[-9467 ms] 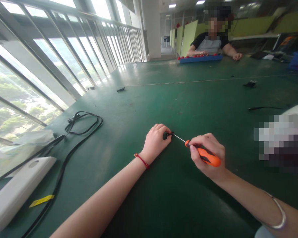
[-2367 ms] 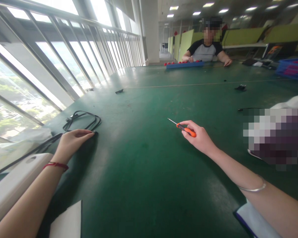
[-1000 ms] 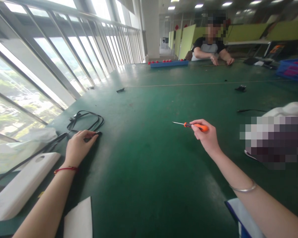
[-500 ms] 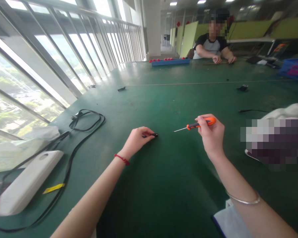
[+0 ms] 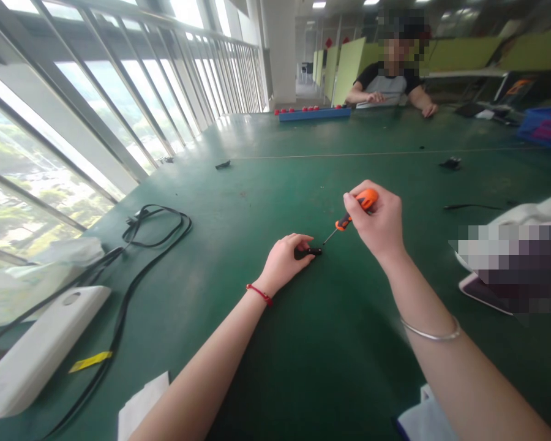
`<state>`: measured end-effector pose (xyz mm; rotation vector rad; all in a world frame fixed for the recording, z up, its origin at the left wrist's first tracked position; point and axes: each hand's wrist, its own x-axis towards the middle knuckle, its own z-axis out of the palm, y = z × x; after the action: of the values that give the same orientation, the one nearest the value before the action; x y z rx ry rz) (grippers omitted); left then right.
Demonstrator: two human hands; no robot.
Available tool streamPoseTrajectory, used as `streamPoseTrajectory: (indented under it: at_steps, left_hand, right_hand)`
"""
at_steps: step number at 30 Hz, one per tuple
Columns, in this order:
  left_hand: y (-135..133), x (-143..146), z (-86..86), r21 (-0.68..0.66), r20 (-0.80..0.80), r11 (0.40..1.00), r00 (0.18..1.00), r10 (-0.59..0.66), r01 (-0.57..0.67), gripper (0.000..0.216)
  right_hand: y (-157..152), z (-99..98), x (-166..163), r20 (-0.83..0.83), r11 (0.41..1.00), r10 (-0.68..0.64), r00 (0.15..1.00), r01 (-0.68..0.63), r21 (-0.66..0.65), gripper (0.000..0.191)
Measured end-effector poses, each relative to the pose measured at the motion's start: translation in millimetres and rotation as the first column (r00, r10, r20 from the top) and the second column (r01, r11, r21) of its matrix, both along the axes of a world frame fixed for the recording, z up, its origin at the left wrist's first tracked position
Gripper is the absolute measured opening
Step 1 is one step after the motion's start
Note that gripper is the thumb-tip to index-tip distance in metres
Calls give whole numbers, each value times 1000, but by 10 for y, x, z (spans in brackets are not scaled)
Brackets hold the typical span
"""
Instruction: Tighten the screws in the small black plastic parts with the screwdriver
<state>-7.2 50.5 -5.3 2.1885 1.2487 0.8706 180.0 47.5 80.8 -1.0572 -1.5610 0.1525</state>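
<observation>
Low over the green table [image 5: 275, 343], my left hand [image 5: 284, 260] is closed on a small, dark, elongated part [image 5: 313, 251]; its exact kind is too small to make out. My right hand [image 5: 377, 217] grips an orange and black screwdriver [image 5: 344, 220] by the handle. The shaft slants down and left, with its tip close to the right end of the dark part. Whether tip and part touch, I cannot tell.
To the left lie a white power strip [image 5: 46, 355], a black cable [image 5: 133, 294] and a plastic bag [image 5: 41, 278]. A whitish bundle [image 5: 532, 220] sits at right. Across the table are a blue tray [image 5: 314, 114] with red pieces and a seated person [image 5: 390, 89].
My left hand has moved right with the dark part. My right hand has shifted left and up, tilting the screwdriver more steeply, its tip now near the part. The person opposite has moved a hand left.
</observation>
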Motion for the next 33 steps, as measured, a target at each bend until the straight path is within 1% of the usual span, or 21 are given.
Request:
streamPoseTrajectory:
  at_steps: [4,8,11,16,23,27,33]
  left_hand:
    - [-7,-8,17,-28,16,1000,1000,-13,13,19]
    - [-15,5,34,-45,34,999,999,-3,5,15]
    - [-33,17,41,-57,41,998,999,19,-17,13]
    - [-55,31,51,-60,44,998,999,31,-29,12]
    - [-70,69,51,-48,20,997,998,57,-56,12]
    - [-85,89,48,-36,-8,997,997,75,-75,11]
    - [-85,84,44,-29,-20,997,998,65,-66,10]
  right_hand:
    - [20,-75,10,16,1000,19,1000,-19,-7,23]
    - [22,-81,13,-24,1000,19,1000,-19,-3,23]
    - [12,-77,-10,-14,999,36,999,-36,-9,24]
    - [10,-101,-14,12,998,51,999,-51,-27,23]
    - [33,-139,9,-22,1000,16,1000,-16,-9,22]
    - [29,-137,-2,-20,1000,17,1000,-17,-11,23]
    - [15,-114,-9,-39,999,9,999,-10,-34,23]
